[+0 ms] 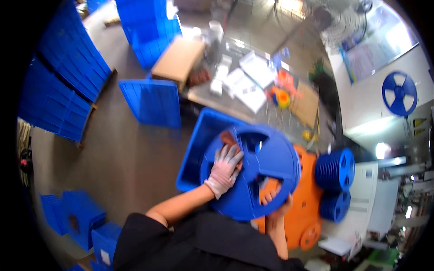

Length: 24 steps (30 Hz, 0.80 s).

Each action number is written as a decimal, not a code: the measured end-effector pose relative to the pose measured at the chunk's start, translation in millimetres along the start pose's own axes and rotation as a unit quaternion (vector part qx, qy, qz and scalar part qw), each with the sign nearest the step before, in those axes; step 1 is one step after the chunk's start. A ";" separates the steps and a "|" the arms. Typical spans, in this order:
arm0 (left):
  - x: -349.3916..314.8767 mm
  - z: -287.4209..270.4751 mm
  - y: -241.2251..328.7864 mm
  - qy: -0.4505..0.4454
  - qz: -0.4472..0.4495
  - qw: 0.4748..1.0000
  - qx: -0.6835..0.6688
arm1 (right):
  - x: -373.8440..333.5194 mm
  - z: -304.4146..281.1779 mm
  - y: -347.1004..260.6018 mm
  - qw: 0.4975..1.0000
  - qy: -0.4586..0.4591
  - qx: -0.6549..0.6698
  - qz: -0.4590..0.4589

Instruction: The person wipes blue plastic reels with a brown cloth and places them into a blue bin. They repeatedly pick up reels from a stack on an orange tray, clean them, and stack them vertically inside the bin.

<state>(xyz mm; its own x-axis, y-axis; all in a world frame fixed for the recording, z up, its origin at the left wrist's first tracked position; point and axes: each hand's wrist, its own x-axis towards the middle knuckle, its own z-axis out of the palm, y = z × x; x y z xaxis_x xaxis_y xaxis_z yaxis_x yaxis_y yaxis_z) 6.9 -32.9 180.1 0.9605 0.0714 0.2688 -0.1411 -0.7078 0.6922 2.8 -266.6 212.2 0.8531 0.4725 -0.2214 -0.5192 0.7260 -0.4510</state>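
A large blue plastic reel (275, 156) with cut-out openings is held in front of me, tilted over a blue bin. My left hand (224, 169), in a pale glove, presses a reddish-brown rag (228, 138) against the reel's face. Most of the rag is hidden under the fingers. At the lower right of the reel, my right hand (281, 208) grips the rim, with fingers showing through one opening.
Behind the reel stands the blue bin (189, 165). An orange surface (305, 198) lies to the right, beside stacked blue reels (334, 169). Ahead, a table (212, 100) bears papers, tape and a cardboard box (178, 58). Blue crates (63, 97) stand at left.
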 end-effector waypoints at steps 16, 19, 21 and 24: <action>-36.2 2.4 -18.4 -0.022 0.093 0.979 -0.180 | -33.5 12.8 34.5 0.999 -0.021 -0.028 0.025; -21.6 -2.8 22.4 -0.047 0.195 0.956 -0.215 | -37.8 18.3 32.5 0.999 -0.010 -0.044 0.024; -10.0 9.4 -1.6 -0.049 0.138 0.969 -0.198 | -40.4 21.6 31.2 0.998 -0.014 -0.058 0.019; -26.2 49.5 -58.0 -0.027 0.020 0.968 -0.248 | -44.3 15.5 28.2 0.998 0.008 -0.057 0.037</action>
<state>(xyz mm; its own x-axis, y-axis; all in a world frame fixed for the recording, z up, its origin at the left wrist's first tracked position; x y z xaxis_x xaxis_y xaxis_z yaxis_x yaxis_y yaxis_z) 1.7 -28.5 99.8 0.9612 0.0056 0.2759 -0.2630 -0.2841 0.9220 -50.5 -259.4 222.7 0.8135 0.5139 -0.2721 -0.5728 0.6275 -0.5273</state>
